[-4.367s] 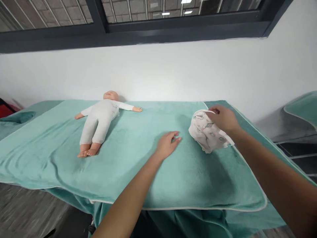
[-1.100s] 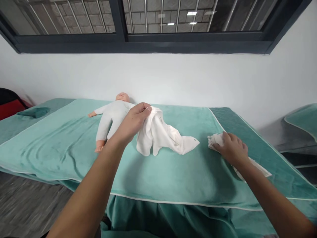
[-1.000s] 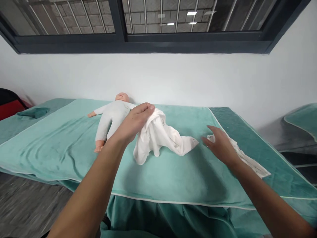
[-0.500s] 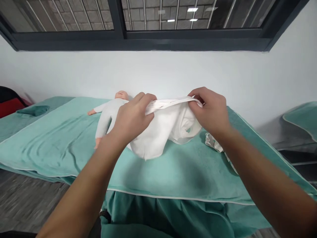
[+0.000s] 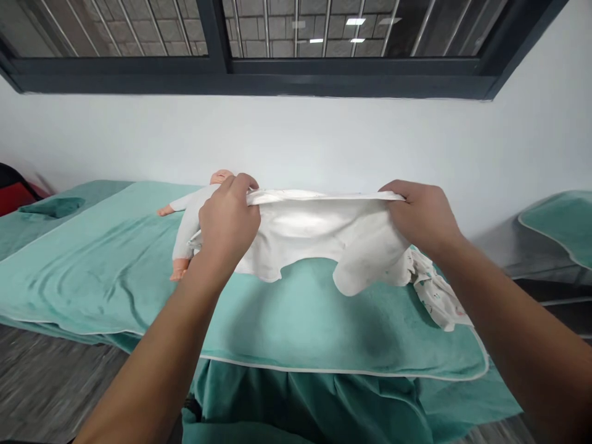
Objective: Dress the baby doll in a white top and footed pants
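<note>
A white baby garment is stretched sideways between my two hands above the bed, its upper edge nearly straight and its lower part hanging in two lobes. My left hand pinches the left end of that edge. At the right end, my right hand grips the same edge with its fingers closed. A baby doll in a pale suit lies behind my left hand, partly hidden by it. Beside my right forearm lies a crumpled printed white cloth, partly covered by the garment and the arm.
The bed has a green cover with pale piping. Against the far side stands a white wall under a dark-framed window. A red and black object is at the far left. Another green-covered surface stands at the right.
My hands have moved apart, the left one leftward and the right one rightward. The bunched garment is now pulled wide and taut along its upper edge. More of the printed cloth shows.
</note>
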Tool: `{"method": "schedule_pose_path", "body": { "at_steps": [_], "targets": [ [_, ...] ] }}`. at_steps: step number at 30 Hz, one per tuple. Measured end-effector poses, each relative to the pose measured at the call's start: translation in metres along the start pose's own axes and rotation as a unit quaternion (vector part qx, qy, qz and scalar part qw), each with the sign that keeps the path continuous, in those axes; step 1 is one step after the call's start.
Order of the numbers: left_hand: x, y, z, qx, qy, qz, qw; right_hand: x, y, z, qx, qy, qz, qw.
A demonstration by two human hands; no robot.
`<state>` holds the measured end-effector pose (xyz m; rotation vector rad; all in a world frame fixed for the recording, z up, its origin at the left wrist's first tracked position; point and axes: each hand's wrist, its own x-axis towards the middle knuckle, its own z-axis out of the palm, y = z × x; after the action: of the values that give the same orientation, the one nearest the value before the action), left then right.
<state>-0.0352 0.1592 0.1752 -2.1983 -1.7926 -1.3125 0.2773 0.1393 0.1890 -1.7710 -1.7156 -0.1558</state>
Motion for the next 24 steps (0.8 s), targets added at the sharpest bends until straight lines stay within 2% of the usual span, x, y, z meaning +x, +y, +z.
{"method": "schedule_pose_path", "body": {
  "at_steps": [3,5,7,9,11,12,14,16,18,20,24],
  "targets": [
    [0.007,-0.013,0.005,0.039,-0.082,-0.022,0.996,0.009,0.014,0.003,0.065,-0.073,0.044,0.994],
    [0.016,-0.021,0.016,0.068,-0.104,-0.018,0.992,0.021,0.021,0.010,0.039,-0.119,0.062,0.990],
    [0.023,-0.025,0.036,0.103,-0.114,-0.015,0.988,0.030,0.022,0.025,-0.028,-0.172,0.076,0.982],
    [0.021,-0.025,0.064,0.162,-0.133,-0.017,0.978,0.028,0.017,0.051,-0.109,-0.188,0.066,0.974],
    [0.005,-0.020,0.096,0.212,-0.127,-0.011,0.969,0.011,0.008,0.086,-0.173,-0.137,0.017,0.975],
    [-0.007,-0.018,0.113,0.214,-0.123,0.003,0.969,-0.003,0.003,0.105,-0.176,-0.115,-0.026,0.977],
    [-0.035,-0.015,0.146,0.159,-0.175,0.049,0.970,-0.033,-0.005,0.143,-0.126,-0.145,-0.071,0.979],
    [-0.058,-0.018,0.173,0.079,-0.256,0.030,0.963,-0.059,-0.009,0.176,-0.097,-0.186,-0.014,0.978],
    [-0.069,-0.024,0.191,0.058,-0.276,0.000,0.959,-0.071,-0.008,0.198,-0.115,-0.186,0.038,0.975],
    [-0.065,-0.031,0.203,0.059,-0.274,-0.030,0.959,-0.069,-0.005,0.211,-0.136,-0.177,0.082,0.971],
    [-0.043,-0.036,0.214,0.058,-0.265,-0.090,0.958,-0.046,-0.003,0.221,-0.133,-0.193,0.138,0.962]
  ]
}}
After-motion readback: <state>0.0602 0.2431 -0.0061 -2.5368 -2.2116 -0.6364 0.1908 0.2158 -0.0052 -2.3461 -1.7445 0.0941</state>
